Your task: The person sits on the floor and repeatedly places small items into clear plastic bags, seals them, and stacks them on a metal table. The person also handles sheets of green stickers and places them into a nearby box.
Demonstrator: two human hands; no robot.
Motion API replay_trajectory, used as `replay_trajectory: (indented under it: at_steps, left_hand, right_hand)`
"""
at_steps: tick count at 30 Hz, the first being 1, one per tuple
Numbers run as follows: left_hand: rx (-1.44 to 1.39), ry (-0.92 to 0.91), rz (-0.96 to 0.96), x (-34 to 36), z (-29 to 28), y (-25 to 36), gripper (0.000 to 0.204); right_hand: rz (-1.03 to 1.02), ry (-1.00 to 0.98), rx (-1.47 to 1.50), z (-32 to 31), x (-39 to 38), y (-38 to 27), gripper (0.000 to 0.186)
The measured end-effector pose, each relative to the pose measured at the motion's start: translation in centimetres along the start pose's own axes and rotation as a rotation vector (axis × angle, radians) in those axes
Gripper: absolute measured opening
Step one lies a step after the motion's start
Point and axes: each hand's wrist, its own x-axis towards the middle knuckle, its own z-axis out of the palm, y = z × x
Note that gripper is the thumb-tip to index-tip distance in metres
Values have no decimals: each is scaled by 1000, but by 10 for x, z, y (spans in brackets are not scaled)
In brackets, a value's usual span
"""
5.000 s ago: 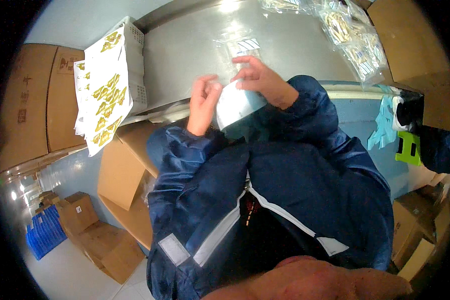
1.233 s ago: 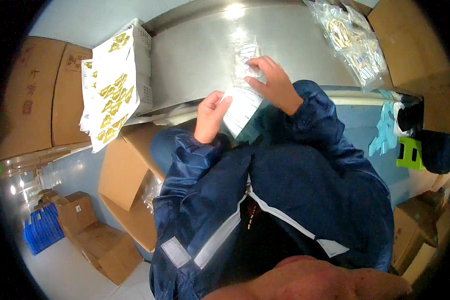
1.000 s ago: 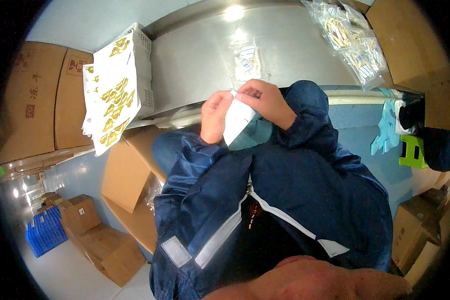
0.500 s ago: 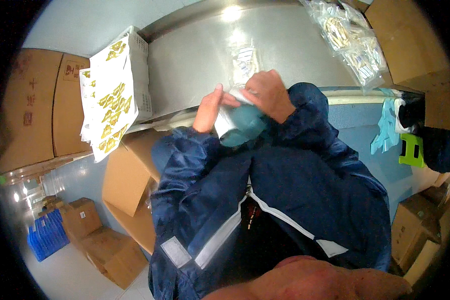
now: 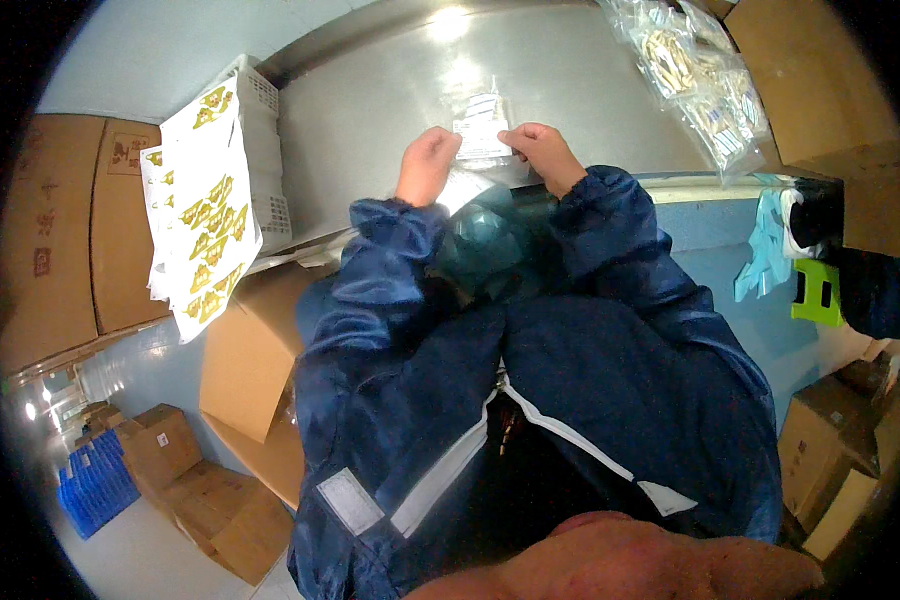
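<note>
A white printed label [image 5: 481, 142] is stretched between my two hands, over a clear plastic bag [image 5: 490, 103] that lies on the metal table. My left hand [image 5: 430, 163] pinches the label's left edge with thumb and fingers. On the opposite edge, my right hand [image 5: 544, 156] pinches it the same way. Whether the label touches the bag, I cannot tell. Just below, at the table's edge near my lap, are a white strip [image 5: 462, 190] and a bluish-green, see-through-looking material [image 5: 485, 235], perhaps a label roll.
Filled clear bags [image 5: 692, 85] with pale, stick-like contents lie at the table's right end. A white plastic crate [image 5: 270, 205] with printed sheets [image 5: 208, 215] stands on the left. Cardboard boxes [image 5: 250, 360] flank me. Pale blue gloves [image 5: 762, 245] hang near a green stool [image 5: 818, 292].
My hands have moved up and apart from the roll-like material at my lap. The white label is now spread between them, above the bag on the table.
</note>
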Motion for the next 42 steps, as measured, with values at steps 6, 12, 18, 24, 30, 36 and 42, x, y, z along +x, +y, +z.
replay_trajectory:
  at_steps: [6,12,18,24,30,36,42]
  left_hand:
    - [599,38,-125,25,17,-25,38]
    - [766,-124,-324,15,5,-5,63]
    - [-64,-7,-319,-14,-6,-54,55]
    - [-84,191,-144,-144,-40,-8,30]
    - [922,814,123,-303,-124,8,40]
    - [575,866,-322,-367,-120,-16,37]
    - [-8,765,-248,-266,-71,58,29]
  right_hand:
    - [-233,267,-539,16,25,29,26]
    - [-251,439,-979,19,5,4,39]
    - [-86,218,-199,24,14,15,53]
    - [-165,-437,62,-1,-23,-36,48]
    - [-380,634,-835,-158,65,-20,88]
    - [121,865,-1272,-222,79,-36,96]
    - [-86,647,-1481,-167,92,14,70]
